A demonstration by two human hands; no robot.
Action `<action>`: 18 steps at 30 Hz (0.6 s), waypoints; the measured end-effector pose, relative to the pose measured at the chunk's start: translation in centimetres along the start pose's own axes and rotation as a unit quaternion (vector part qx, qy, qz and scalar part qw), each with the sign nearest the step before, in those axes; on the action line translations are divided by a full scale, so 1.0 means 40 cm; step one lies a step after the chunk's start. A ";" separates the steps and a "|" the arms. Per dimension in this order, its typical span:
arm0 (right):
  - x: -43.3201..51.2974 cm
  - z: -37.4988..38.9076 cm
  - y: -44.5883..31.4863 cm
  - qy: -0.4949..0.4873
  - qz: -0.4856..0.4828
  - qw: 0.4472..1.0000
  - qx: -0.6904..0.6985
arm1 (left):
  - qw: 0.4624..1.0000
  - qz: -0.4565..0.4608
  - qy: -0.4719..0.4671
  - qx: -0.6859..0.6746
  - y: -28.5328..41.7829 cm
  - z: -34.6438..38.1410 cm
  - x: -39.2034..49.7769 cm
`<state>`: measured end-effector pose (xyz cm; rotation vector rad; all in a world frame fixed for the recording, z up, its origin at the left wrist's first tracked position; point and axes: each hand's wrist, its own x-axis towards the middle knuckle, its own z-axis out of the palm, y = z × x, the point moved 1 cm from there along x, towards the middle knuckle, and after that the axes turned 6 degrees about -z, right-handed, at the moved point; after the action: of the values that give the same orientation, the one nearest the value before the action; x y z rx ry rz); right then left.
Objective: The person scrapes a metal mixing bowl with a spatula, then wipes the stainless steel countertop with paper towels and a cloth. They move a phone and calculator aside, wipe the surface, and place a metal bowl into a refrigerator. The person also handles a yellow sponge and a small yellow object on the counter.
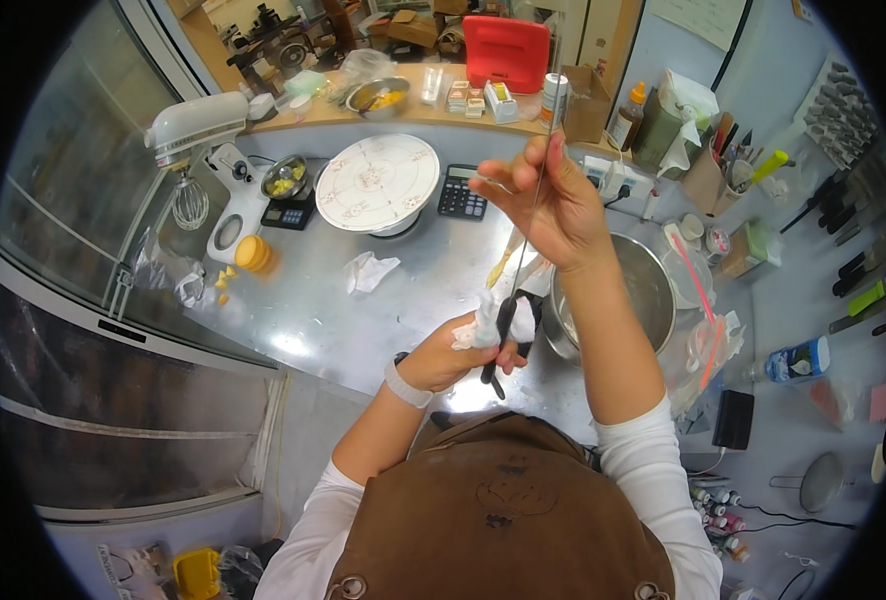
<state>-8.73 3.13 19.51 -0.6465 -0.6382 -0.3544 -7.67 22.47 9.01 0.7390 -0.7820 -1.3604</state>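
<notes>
My left hand [458, 349] holds a white tissue [480, 326] and the dark handle of a long, thin-bladed tool [506, 315], perhaps a knife or spatula seen nearly edge-on. The blade rises past my right hand [552, 195], whose fingers are raised and curled beside its upper part; whether they touch it I cannot tell. Under my right forearm stands a steel bowl [642, 289]. A cake turntable [378, 182] with a printed top is beyond my hands, beside a calculator [462, 193]. A crumpled tissue [370, 271] lies on the steel worktop [315, 300].
At the left stand a stand mixer [199, 131], a small bowl [284, 177] on a scale [288, 213] and stacked yellow rounds [253, 253]. A wooden shelf [278, 118] runs along the back. Tool holders [705, 180] and wall-hung knives [852, 274] are at the right.
</notes>
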 end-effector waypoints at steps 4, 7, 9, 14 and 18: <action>-0.069 -0.009 -0.042 0.156 0.071 0.919 -0.355 | 0.977 0.026 0.199 0.076 0.014 0.015 0.017; -0.153 0.005 0.001 0.161 0.145 0.844 -0.491 | 0.945 0.062 0.285 0.147 0.026 0.026 0.031; -0.215 0.029 0.045 0.165 0.233 0.847 -0.449 | 0.937 0.091 0.302 0.154 0.033 0.035 0.046; -0.251 0.052 0.066 0.255 0.184 0.889 -0.333 | 0.908 0.074 0.335 0.241 0.021 0.066 0.068; -0.219 0.048 0.007 0.217 0.005 0.837 -0.502 | 0.902 0.076 0.296 0.304 -0.028 0.062 0.065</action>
<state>-16.06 5.56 14.91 -1.5175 0.0511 -0.8168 -10.23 19.76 9.60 1.4655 -0.7452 -0.6631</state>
